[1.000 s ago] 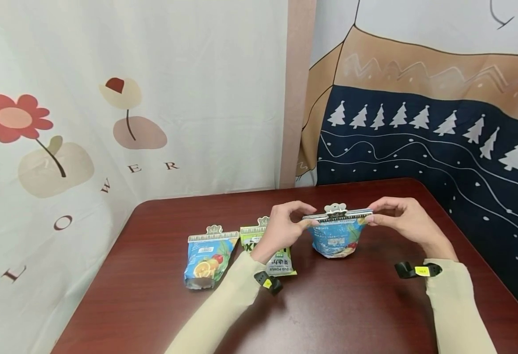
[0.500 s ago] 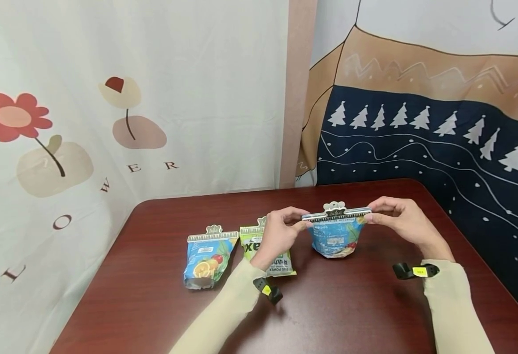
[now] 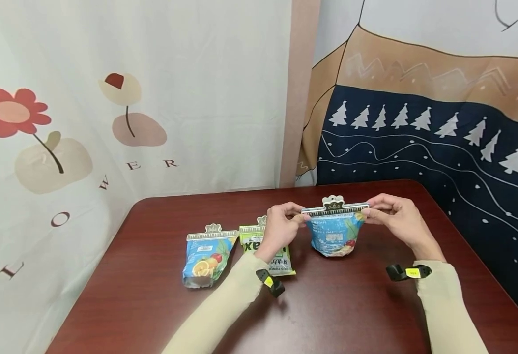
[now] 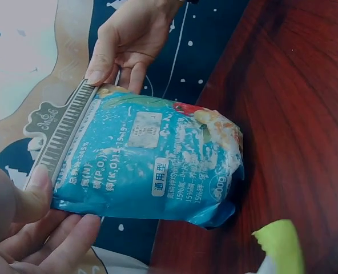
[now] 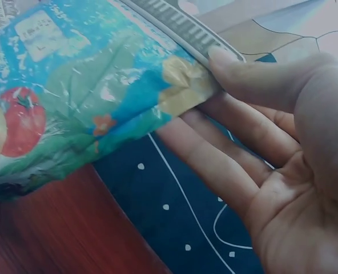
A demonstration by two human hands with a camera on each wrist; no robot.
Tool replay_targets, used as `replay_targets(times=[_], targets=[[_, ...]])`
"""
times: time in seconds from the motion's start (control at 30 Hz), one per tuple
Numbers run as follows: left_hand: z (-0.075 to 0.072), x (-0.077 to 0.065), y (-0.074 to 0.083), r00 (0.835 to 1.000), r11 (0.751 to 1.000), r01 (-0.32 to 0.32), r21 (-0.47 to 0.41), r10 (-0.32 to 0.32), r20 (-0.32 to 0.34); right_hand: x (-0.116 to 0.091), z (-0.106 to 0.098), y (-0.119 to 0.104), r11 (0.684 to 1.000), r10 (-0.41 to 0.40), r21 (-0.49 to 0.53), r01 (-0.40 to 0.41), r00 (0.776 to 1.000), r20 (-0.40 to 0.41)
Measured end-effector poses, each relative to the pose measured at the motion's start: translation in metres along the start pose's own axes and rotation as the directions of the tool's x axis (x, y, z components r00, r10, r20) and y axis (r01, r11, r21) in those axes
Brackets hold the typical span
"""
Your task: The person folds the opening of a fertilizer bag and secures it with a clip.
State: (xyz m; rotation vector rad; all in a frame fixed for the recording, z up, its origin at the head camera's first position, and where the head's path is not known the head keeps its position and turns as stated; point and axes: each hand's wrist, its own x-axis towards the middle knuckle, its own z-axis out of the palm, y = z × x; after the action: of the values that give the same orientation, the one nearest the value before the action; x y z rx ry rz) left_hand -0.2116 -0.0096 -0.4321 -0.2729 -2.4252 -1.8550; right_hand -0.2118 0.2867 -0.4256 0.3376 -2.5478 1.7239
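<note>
A blue fertilizer bag [image 3: 333, 238] with fruit pictures is held up by a long metal clip [image 3: 333, 208] across its top. The clip has a piano-key pattern and a "Music" tab, clearest in the left wrist view. My left hand [image 3: 280, 228] pinches the clip's left end, thumb in front and fingers behind. At the opposite end, my right hand [image 3: 398, 219] pinches clip and bag corner between thumb and fingers. In the right wrist view, the thumb [image 5: 254, 80] presses on the clip's end. Whether the bag's bottom touches the table cannot be told.
Left of my hands, a second clipped blue bag [image 3: 208, 260] lies on the dark red table [image 3: 153, 275]. Beside it is a clipped green bag [image 3: 281, 265], partly hidden by my left hand. Printed curtains [image 3: 223, 98] hang behind the table's back edge.
The clip has risen slightly and shifted a little left, and its front now faces me more fully. Both hands keep their pinch. The other two bags stay put.
</note>
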Motion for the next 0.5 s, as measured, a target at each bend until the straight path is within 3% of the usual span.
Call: replay_targets(times=[0.23,0.5], targets=[[-0.002,0.013,0.006,0.999,0.999,0.04,0.021,-0.041,0.018,0.003,0.005,-0.002,1.0,-0.019,0.003,0.019,0.998,-0.063],[-0.004,0.029,0.008,0.991,0.992,0.122,0.022,-0.123,0.052,0.013,0.005,-0.006,0.995,0.101,-0.001,-0.101,0.993,-0.059]])
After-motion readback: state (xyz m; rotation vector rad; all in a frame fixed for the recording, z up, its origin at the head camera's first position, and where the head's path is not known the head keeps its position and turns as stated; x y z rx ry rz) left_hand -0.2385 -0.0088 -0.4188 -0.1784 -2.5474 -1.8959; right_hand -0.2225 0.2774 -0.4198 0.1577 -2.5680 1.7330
